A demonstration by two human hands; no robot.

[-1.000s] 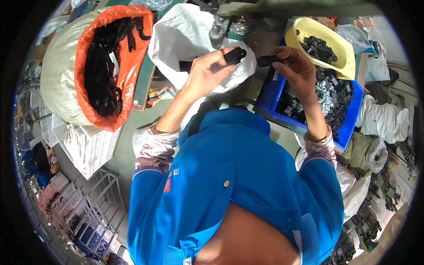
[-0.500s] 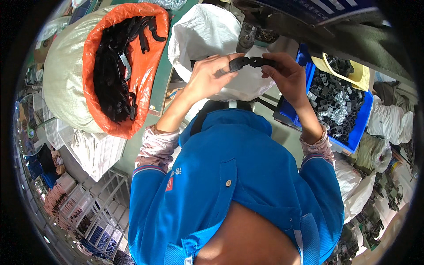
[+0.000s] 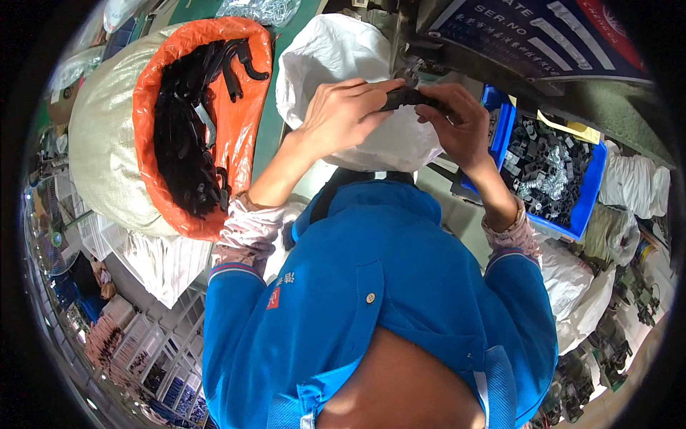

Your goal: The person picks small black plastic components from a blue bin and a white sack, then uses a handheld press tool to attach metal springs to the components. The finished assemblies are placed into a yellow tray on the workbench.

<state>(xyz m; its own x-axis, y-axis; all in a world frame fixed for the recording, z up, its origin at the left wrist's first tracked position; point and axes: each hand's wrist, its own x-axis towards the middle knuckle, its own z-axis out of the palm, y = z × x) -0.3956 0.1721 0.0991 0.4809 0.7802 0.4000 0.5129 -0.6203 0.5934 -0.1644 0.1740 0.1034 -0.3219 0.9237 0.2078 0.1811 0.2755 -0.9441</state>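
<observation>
In front of the white sack, my left hand (image 3: 346, 111) and my right hand (image 3: 463, 127) are close together. Both close on a dark, narrow black part (image 3: 405, 99) that spans the gap between them. My left fingers pinch its left end, and the right thumb and fingers grip the other end. Whether it is one piece or two pieces meeting is hard to make out, since the fingers cover both ends. Below it lies the white sack (image 3: 332, 46), its mouth open toward me.
To the left stands a large woven sack with an orange liner (image 3: 246, 154), full of black curved parts (image 3: 187, 136). A blue bin (image 3: 582, 207) of small dark and shiny metal parts is at the right, a yellow tray (image 3: 572, 127) at its back edge. A dark machine with a blue plate (image 3: 529, 39) overhangs the far right.
My hands have drawn nearer each other, and the two black ends that met at an angle now lie nearly in line. The view has shifted, showing more of the blue plate.
</observation>
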